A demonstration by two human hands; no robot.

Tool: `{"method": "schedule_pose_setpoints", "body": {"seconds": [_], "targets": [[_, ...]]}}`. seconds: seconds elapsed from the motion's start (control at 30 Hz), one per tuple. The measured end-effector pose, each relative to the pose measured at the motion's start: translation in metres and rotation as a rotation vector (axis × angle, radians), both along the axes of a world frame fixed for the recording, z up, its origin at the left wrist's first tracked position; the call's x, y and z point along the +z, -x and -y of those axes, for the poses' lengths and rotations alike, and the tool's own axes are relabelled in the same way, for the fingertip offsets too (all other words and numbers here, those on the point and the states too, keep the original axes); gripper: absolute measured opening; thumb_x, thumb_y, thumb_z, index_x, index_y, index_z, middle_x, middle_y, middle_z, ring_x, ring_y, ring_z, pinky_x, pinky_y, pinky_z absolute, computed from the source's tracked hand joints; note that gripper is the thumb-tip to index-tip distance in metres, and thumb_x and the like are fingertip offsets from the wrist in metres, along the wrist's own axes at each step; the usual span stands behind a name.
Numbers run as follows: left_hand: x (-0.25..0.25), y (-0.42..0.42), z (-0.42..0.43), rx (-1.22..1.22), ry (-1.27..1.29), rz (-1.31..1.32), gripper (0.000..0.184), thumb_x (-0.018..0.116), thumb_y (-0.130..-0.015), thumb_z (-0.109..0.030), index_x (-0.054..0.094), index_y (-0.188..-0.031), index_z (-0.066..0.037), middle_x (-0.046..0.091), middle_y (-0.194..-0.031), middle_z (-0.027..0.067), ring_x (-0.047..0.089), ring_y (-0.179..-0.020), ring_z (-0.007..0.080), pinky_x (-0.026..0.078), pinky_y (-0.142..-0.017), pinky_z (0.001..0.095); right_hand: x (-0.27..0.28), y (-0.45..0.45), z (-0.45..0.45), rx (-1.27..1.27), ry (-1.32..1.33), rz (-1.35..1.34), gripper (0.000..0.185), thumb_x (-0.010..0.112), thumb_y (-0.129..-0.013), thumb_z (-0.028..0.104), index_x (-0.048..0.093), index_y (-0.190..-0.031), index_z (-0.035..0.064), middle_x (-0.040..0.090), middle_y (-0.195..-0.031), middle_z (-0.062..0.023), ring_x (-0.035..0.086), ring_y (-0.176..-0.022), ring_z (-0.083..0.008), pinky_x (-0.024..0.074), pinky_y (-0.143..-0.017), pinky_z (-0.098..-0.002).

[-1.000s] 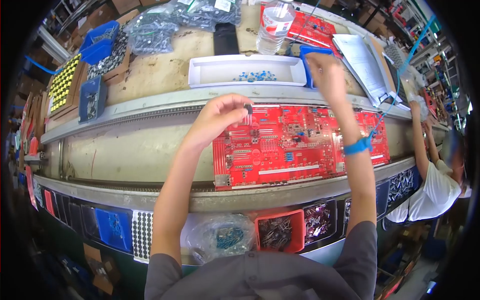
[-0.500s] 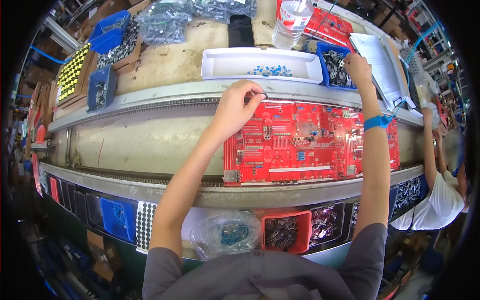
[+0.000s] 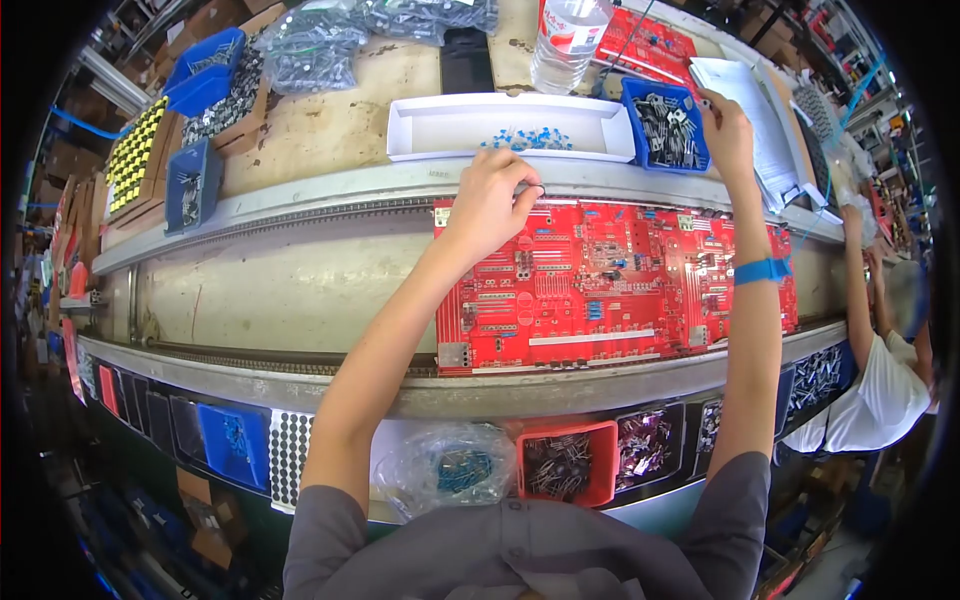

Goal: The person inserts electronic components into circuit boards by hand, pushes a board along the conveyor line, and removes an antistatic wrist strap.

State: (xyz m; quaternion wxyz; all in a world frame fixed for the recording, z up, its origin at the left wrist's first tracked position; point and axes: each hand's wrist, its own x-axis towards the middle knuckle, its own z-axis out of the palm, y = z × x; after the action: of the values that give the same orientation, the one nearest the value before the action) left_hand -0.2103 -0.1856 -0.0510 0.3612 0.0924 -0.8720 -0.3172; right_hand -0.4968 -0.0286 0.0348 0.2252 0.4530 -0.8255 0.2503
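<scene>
My left hand [image 3: 490, 205] is over the top left of a red circuit board [image 3: 560, 290]. Its thumb and forefinger pinch a small black part [image 3: 540, 189] whose kind is too small to make out. My right hand [image 3: 728, 132] is at the right rim of a blue bin [image 3: 640, 150] of metal-legged components [image 3: 668, 125]. Its fingertips are pressed together, and whatever is between them is too small to name. A blue wrist strap [image 3: 762, 270] goes round my right wrist. The board lies across the conveyor rails with small parts mounted on it.
Behind the rail stands a white tray [image 3: 410, 130] with blue components, near a water bottle [image 3: 570, 45] and papers [image 3: 745, 120]. Along the front are a red bin [image 3: 610, 460], a plastic bag [image 3: 400, 480] and a blue bin [image 3: 225, 460]. Another person [image 3: 865, 400] works at right.
My right hand has lifted out of the blue bin to its right rim. My left hand has moved slightly right over the board, still pinching the black part. The view has shifted a little.
</scene>
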Motion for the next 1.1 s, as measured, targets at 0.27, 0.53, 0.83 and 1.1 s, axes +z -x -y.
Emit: {"method": "schedule_pose_setpoints", "body": {"seconds": [0.27, 0.53, 0.83, 1.1], "targets": [[-0.001, 0.0, 0.001, -0.006, 0.021, -0.003, 0.008, 0.067, -0.071, -0.007, 0.06, -0.076, -0.006, 0.056, -0.082, 0.0068, 0.052, -0.083, 0.0292, 0.042, -0.072, 0.0403, 0.022, -0.058, -0.012, 0.18, 0.094, 0.42, 0.017, 0.067, -0.078, 0.004, 0.063, -0.094, 0.0007, 0.054, -0.066, 0.0017, 0.046, -0.061, -0.0029, 0.0374, -0.053, -0.0195], [-0.002, -0.002, -0.001, -0.019, 0.106, 0.098, 0.009, 0.068, -0.071, -0.008, 0.062, -0.078, -0.006, 0.057, -0.085, 0.0062, 0.052, -0.086, 0.0275, 0.042, -0.077, 0.0376, -0.003, -0.116, -0.001, 0.409, -0.089, 0.46, 0.015, 0.07, -0.076, 0.007, 0.062, -0.085, -0.0014, 0.062, -0.07, -0.0032, 0.055, -0.063, -0.0077, 0.045, -0.057, -0.0227], [0.004, -0.004, 0.002, -0.04, 0.039, 0.115, 0.015, 0.068, -0.073, -0.009, 0.064, -0.087, -0.006, 0.057, -0.089, 0.0083, 0.053, -0.091, 0.0275, 0.043, -0.08, 0.037, -0.03, -0.142, 0.019, 0.616, -0.234, 0.379, 0.013, 0.061, -0.079, 0.004, 0.063, -0.089, -0.0034, 0.064, -0.08, -0.0167, 0.062, -0.068, -0.0274, 0.0486, -0.063, -0.0332], [0.003, -0.004, 0.007, -0.04, -0.038, 0.077, 0.017, 0.065, -0.075, -0.006, 0.063, -0.091, -0.004, 0.057, -0.092, 0.0104, 0.053, -0.092, 0.0294, 0.043, -0.082, 0.0368, -0.029, -0.144, 0.025, 0.608, -0.298, 0.374, 0.014, 0.059, -0.079, 0.005, 0.063, -0.09, -0.0033, 0.064, -0.081, -0.0185, 0.062, -0.072, -0.0319, 0.0489, -0.066, -0.0357]]}}
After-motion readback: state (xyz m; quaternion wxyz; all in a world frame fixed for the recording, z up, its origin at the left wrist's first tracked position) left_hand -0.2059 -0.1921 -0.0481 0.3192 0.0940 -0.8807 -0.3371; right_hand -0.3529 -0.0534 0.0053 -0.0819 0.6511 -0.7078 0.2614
